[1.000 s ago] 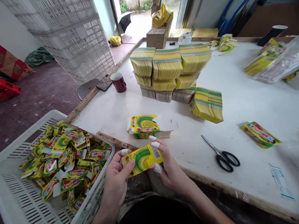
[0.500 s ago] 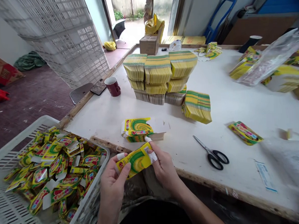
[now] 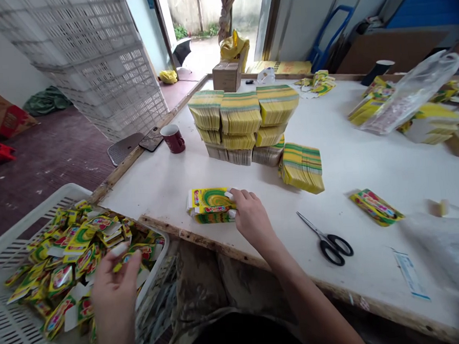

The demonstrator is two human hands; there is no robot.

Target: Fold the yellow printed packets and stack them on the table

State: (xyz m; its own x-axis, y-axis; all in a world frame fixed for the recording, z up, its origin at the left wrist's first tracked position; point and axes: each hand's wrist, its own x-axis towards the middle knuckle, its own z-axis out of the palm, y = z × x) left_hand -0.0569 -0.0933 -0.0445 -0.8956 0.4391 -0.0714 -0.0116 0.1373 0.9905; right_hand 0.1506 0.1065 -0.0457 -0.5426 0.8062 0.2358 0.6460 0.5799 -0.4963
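A white slatted basket (image 3: 14, 319) sits at the far left, below the near left corner of the bench (image 3: 153, 181), heaped with small printed cartons (image 3: 61, 277) in yellow, green and red. The left hand (image 3: 114, 280) is over the basket's right part, blurred, its thumb and forefinger bent and slightly apart; yellow print shows between them, but I cannot tell whether it holds a carton or whether that is the heap behind. White covers wrap fingertips on both hands.

A phone (image 3: 151, 140) lies on the left edge of the bench, with a dark red mug (image 3: 173, 139) just beside it. A pile of flat cartons (image 3: 210, 201) lies close to the near edge, swirl-printed face up. The right hand (image 3: 253, 214) touches the pile's right end, fingers bent over the top and thumb at the near side, a little apart; whether it has gripped a carton I cannot tell.

Farther back, toward the far edge, stand stacked carton bundles (image 3: 242, 117), with a tilted bundle (image 3: 301, 167) at their right. Open-bladed or not, scissors (image 3: 325, 244) lie toward the near edge, handles nearest it. Right of these come a printed packet (image 3: 376, 207) and a blue-and-white wrapper (image 3: 411, 274); a clear plastic bag (image 3: 406, 98) lies toward the far right corner.
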